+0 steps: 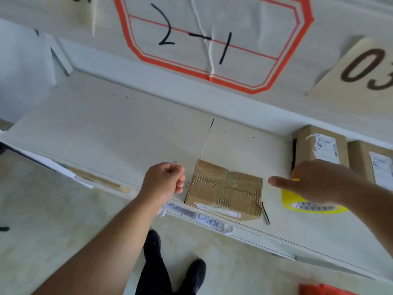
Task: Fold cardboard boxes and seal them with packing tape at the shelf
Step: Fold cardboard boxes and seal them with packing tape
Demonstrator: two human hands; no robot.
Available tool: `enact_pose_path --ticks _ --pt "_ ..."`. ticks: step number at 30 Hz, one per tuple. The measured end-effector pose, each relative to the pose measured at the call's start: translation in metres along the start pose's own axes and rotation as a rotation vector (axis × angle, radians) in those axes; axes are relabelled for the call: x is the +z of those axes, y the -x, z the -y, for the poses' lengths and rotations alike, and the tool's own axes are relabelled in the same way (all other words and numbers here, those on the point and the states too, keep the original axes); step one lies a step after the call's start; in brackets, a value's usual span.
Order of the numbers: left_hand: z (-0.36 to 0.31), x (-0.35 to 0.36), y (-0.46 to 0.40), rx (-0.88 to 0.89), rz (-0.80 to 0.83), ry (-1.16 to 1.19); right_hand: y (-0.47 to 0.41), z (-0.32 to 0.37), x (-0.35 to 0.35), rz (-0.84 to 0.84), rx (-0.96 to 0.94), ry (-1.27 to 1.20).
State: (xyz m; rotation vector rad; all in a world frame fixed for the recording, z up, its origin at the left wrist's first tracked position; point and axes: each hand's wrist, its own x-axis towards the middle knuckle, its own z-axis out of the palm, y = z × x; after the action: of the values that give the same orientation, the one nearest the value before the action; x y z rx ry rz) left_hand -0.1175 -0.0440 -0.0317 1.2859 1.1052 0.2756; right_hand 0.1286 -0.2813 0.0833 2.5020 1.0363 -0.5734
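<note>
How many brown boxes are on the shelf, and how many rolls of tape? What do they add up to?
Brown cardboard boxes: 3 (worn flat box, labelled box, labelled box at the right edge)
Yellow rolls of packing tape: 1
Total: 4

On the shelf (pixel 127 124), a taped box (pixel 225 188) sits btwn your left hand (pixel 163 179) and right hand (pixel 314 182), tape roll (pixel 297 204) under the right, two more boxes (pixel 323 145) just behind it.
</note>
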Motion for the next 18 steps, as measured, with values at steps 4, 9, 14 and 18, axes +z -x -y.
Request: enact_pose_path --ticks 4,9,14,18 --pt "0.002 0.006 -0.01 0.001 0.023 -0.039 -0.007 -0.005 0.016 -0.022 -0.023 -0.036" --pt "0.006 0.009 -0.015 0.0 0.005 -0.054 -0.013 -0.004 0.026 -0.033 -0.011 -0.015" --pt "0.012 0.01 -0.019 -0.01 -0.006 -0.061 -0.019 -0.002 0.033 -0.028 -0.007 -0.017" --pt "0.013 0.011 -0.023 -0.013 -0.003 -0.068 -0.02 0.0 0.037 -0.025 0.002 -0.016"
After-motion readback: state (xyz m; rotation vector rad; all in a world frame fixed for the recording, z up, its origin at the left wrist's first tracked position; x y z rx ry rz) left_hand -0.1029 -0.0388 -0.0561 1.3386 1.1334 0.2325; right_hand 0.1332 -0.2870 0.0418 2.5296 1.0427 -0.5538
